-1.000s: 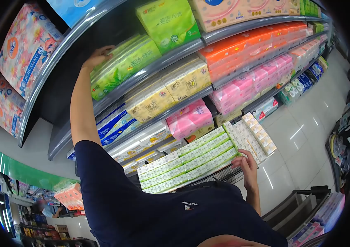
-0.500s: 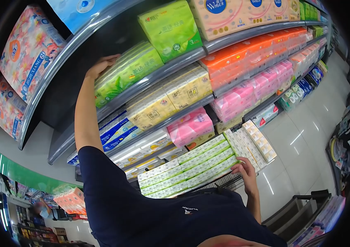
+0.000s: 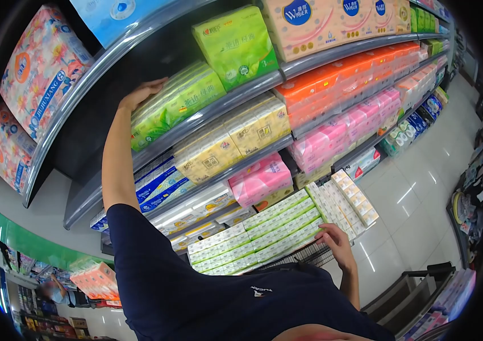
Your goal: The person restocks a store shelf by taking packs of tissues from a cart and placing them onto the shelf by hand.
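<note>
The right hand (image 3: 337, 245) was by the white-and-green packs (image 3: 253, 238), the left hand (image 3: 141, 95) at a green bundle (image 3: 179, 105).
Nearest, the right hand's fingers were parted and loosely bent, holding nothing; farther off, the left hand's lay against the left end of the green bundle on the shelf (image 3: 213, 112), their grip impossible to tell; just beside it, a green pack (image 3: 236, 48) stood upright.
</note>
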{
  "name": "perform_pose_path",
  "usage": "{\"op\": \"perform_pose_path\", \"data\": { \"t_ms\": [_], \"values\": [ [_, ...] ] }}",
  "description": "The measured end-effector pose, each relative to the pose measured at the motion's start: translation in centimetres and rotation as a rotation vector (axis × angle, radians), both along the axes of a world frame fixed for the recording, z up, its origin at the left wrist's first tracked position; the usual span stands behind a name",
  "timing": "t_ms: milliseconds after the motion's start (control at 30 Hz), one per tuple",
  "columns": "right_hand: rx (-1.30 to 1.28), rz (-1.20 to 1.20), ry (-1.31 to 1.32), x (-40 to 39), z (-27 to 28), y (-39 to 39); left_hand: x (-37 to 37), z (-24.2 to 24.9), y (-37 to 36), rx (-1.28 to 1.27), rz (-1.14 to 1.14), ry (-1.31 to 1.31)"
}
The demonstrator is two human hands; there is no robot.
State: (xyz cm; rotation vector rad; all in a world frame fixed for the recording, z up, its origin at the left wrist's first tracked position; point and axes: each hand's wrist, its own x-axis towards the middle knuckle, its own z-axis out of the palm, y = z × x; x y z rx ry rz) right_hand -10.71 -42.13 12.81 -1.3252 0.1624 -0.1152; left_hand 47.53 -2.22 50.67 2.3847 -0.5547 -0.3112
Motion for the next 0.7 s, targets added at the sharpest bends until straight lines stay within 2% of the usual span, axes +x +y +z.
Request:
{"op": "perform_pose_path", "data": {
  "t_ms": [200,367,700],
  "values": [
    [-0.019,0.005,0.004,-0.1,-0.2,0.0,-0.2,0.1,-0.4,0.038,-0.078,-0.052],
    [-0.029,0.007,0.009,-0.6,0.3,0.0,0.1,-0.3,-0.5,-0.043,-0.139,-0.023],
    [-0.027,-0.014,-0.007,-1.5,0.0,-0.1,-1.6,0.2,-1.2,0.0,-0.093,-0.06]
  ]
}}
